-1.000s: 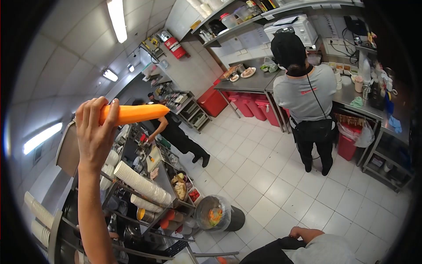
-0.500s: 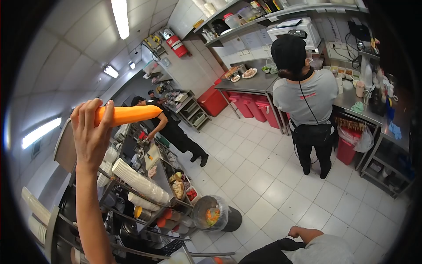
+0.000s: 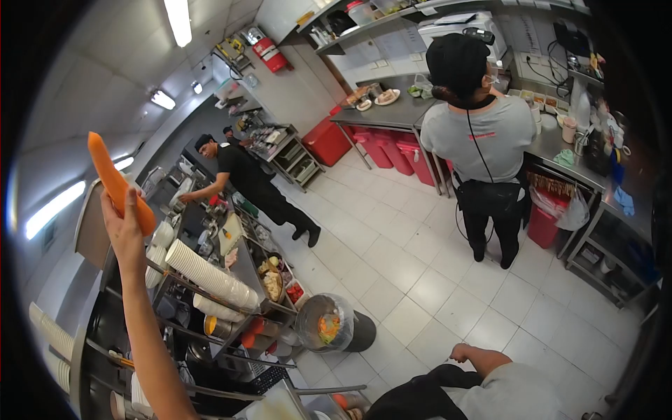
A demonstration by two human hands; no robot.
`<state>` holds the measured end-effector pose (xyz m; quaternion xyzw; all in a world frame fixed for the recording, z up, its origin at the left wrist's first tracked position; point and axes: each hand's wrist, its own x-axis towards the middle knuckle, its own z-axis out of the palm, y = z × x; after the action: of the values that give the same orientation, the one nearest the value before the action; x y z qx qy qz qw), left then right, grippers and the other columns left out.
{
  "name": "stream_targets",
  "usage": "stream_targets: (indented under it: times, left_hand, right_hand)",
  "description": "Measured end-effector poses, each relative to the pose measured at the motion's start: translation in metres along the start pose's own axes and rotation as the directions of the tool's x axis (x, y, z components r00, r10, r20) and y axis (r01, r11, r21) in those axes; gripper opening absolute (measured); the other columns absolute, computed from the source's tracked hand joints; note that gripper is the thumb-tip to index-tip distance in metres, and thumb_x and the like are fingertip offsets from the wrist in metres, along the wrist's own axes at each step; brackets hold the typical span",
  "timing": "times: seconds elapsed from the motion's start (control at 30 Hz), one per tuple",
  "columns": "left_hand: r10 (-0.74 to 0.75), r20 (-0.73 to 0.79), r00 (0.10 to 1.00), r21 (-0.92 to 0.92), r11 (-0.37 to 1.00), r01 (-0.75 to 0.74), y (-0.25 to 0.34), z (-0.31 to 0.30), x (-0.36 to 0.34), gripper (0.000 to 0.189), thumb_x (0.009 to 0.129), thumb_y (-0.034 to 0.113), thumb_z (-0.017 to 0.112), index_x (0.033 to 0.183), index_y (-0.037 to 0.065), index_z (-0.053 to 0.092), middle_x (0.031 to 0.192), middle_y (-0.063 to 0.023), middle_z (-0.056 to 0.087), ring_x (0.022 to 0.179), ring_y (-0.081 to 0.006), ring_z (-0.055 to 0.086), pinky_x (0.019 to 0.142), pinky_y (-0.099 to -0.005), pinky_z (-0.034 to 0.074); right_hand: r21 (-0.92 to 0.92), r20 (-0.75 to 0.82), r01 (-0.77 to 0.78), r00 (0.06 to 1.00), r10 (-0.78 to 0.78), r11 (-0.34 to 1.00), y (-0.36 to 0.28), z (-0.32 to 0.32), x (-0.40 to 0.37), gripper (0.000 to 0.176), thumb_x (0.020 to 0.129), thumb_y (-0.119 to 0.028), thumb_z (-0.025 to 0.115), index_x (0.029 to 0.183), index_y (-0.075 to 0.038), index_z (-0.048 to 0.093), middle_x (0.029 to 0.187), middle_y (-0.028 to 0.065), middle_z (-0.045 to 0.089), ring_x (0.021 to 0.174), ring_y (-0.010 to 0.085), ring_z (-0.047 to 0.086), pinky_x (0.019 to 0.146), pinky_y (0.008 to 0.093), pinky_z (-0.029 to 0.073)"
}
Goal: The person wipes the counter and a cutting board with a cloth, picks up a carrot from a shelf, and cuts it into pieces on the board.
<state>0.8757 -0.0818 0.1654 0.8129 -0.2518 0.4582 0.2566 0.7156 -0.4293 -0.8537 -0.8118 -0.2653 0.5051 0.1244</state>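
The left hand (image 3: 126,227) is clenching the carrot (image 3: 112,175) by its lower end, holding it tilted high over the cups (image 3: 210,276). Stiff, light and likely slick, it is probably handling best gripped low. I cannot tell the grip of the right hand (image 3: 463,352).

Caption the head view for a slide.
Left hand holds a carrot up near stacked cups while a person in grey stands at a steel counter.

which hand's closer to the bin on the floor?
Right. The right hand sits low by the waist, just right of the bin. The left hand is high at upper left, gripping the carrot, far above it.
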Motion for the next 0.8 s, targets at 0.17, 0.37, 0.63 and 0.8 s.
stream_targets:
  times: [0.17, 0.37, 0.63, 0.8]
  left_hand:
    - [0.041, 0.056, 0.998, 0.17, 0.984, -0.05, -0.014, -0.002, -0.021, 0.047, 0.105, 0.04, 0.063, 0.133, 0.005, 0.052, 0.103, -0.0053, 0.06, 0.097, -0.0153, 0.059, 0.092, -0.0325, 0.047]
    - [-0.064, 0.035, 0.997, 0.151, 0.987, 0.058, -0.014, -0.007, -0.022, 0.044, 0.106, 0.039, 0.062, 0.134, 0.007, 0.052, 0.105, -0.0052, 0.058, 0.099, -0.0142, 0.056, 0.093, -0.0312, 0.045]
    - [-0.029, 0.082, 0.996, 0.126, 0.992, 0.019, -0.01, -0.007, -0.02, 0.041, 0.106, 0.037, 0.061, 0.134, 0.008, 0.052, 0.103, -0.0047, 0.058, 0.095, -0.0142, 0.056, 0.09, -0.0322, 0.046]
    - [-0.019, 0.095, 0.995, 0.136, 0.991, 0.006, -0.012, -0.004, -0.021, 0.04, 0.106, 0.036, 0.061, 0.133, 0.008, 0.052, 0.104, -0.0055, 0.059, 0.095, -0.015, 0.056, 0.09, -0.0331, 0.046]
  right_hand:
    - [0.299, -0.014, -0.107, 0.993, 0.116, 0.948, 0.005, -0.003, 0.015, 0.042, 0.078, -0.016, 0.079, 0.119, -0.011, 0.068, 0.113, 0.0086, 0.076, 0.102, 0.0285, 0.074, 0.079, 0.0448, 0.061]
    - [0.285, 0.018, -0.078, 0.997, 0.076, 0.955, 0.009, 0.015, 0.027, 0.039, 0.081, -0.012, 0.075, 0.118, -0.01, 0.068, 0.112, 0.0071, 0.076, 0.104, 0.0265, 0.074, 0.08, 0.0437, 0.061]
    - [0.208, -0.04, -0.082, 0.995, 0.093, 0.975, -0.032, -0.025, -0.042, 0.031, 0.094, -0.024, 0.061, 0.118, -0.009, 0.072, 0.112, 0.0088, 0.077, 0.096, 0.026, 0.076, 0.08, 0.0413, 0.061]
    - [0.112, -0.134, 0.027, 0.991, -0.012, 0.993, -0.032, -0.029, -0.054, 0.043, 0.101, -0.038, 0.048, 0.111, -0.007, 0.075, 0.113, 0.0106, 0.077, 0.096, 0.025, 0.076, 0.08, 0.0403, 0.061]
